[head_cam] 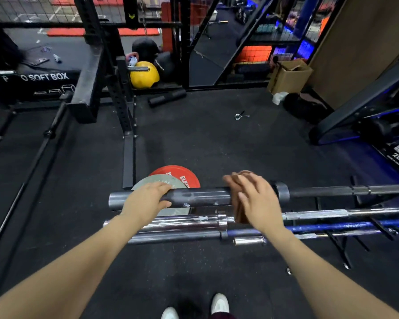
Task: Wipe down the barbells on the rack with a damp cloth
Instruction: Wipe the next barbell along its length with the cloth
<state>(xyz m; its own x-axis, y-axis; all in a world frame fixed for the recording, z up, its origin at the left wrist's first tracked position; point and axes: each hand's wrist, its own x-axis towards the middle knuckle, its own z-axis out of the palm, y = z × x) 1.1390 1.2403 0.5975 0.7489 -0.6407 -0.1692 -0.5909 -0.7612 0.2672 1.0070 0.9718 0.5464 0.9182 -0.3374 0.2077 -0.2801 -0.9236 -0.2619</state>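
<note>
Several barbells lie stacked on a low rack (336,244) at about 5 o'clock in the head view, and only the top one is being worked on. The left hand (145,196) curls over the sleeve end of the top barbell (203,196) and grips it to steady it. The right hand (255,199) presses a brown cloth (234,199) around the same sleeve, just beside the collar, with its fingers wrapped over the cloth; it is slightly blurred, so the exact finger lie is hard to tell.

Judging from this, the task looks early to midway. The sleeve between the hands still shows pale smudges, and the long shaft running toward 3 o'clock has not clearly been wiped. Below it, the chrome barbell (182,223) and the blue barbell (332,227) carry whitish marks and appear untouched, so most of the rack probably remains.

As for containers, a cardboard box (288,77) stands open at about 1 o'clock near the wall; its contents are too dark to make out. No bucket or water basin shows anywhere.
</note>
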